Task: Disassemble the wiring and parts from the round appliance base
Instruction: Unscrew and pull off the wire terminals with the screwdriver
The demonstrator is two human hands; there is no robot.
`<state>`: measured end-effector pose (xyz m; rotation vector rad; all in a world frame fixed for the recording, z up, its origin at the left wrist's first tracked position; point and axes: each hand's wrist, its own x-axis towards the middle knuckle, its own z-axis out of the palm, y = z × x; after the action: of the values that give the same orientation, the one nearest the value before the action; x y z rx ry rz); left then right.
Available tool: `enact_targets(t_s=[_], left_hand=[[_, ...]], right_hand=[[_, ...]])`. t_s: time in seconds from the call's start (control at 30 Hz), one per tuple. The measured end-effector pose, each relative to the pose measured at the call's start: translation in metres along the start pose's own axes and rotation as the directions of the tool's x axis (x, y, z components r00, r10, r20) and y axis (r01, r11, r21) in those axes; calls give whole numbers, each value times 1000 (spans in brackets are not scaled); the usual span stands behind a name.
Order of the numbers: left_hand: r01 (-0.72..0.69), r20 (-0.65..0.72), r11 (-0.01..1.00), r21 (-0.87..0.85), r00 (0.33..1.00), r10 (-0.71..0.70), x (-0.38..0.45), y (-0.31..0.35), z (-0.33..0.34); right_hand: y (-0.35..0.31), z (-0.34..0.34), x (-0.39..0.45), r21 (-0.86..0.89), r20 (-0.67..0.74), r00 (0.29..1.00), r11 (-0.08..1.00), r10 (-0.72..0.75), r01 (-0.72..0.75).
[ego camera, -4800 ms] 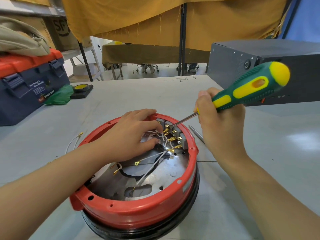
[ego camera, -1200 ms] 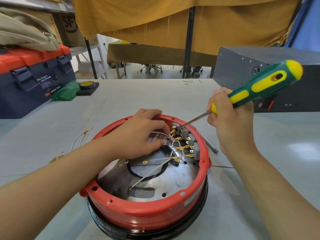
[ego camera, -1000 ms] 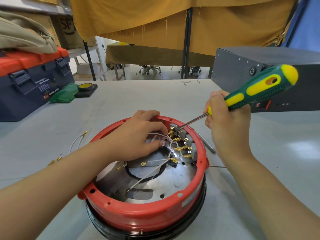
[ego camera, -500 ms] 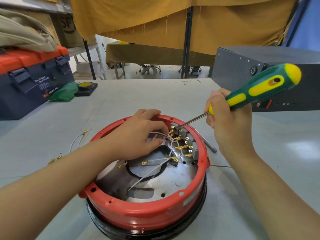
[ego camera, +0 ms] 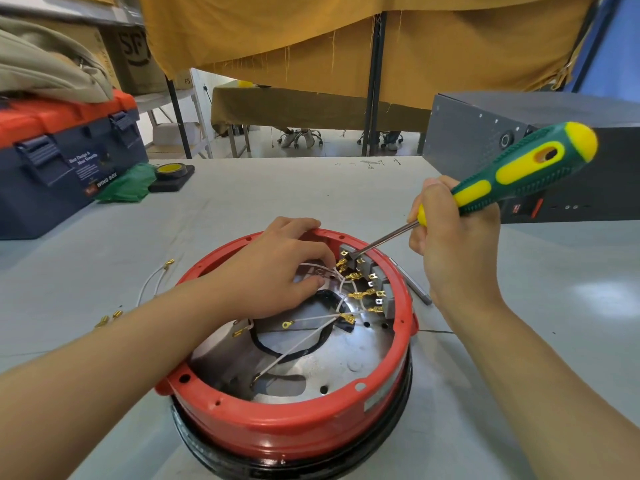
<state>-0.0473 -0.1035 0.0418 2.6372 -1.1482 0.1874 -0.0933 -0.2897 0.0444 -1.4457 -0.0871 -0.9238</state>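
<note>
Round appliance base: red rim over a black lower ring, open side up, standing on the grey table directly below the person's two forearms. All places below are given from this base.

Inside, far right wall: a row of grey terminal blocks carrying brass spade connectors. White wires run from these across the shiny metal floor; a black cable loop lies mid-floor.

Left hand: reaches in over the far rim, fingers curled and pinching the white wires just beside the farthest terminals.

Right hand: just outside the far right rim, fingers wrapped round the green-and-yellow screwdriver. Its shaft slants down into the base, the tip at the farthest terminal block; whether it sits in a screw or under a connector, I cannot tell.

Outside, left: a loose white wire and small brass terminals on the table. Right, touching or nearly touching the rim: a slim metal tool.

Farther left: blue toolbox with red lid, green cloth, yellow tape roll. Farther right: grey metal case.

Risks, as judged: the tip may slip off the terminal and jab the left fingertips, which sit very close. A hard tug could tear a wire from its crimp. Levering sideways could skid the unclamped base.
</note>
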Motion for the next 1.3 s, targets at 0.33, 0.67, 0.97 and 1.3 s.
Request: enact_targets(t_s=[0.33,0.67,0.97,1.3], left_hand=[[-14,-18,1000,-23,1000,13,1,3,1],[7,-35,998,-70,999,-9,0,2,1],[95,7,975,-203,995,-96,3,6,-4],[-86,-41,969,-230,996,79,0,9,-4]], right_hand=[[2,9,-15,-166,92,996,986,-12,28],[-2,-1,-5,-34,17,1000,999,-14,15],[-2,-6,-5,51,-13,1000,999,19,-18],[-9,-11,-2,216,-96,984,969,147,-124]])
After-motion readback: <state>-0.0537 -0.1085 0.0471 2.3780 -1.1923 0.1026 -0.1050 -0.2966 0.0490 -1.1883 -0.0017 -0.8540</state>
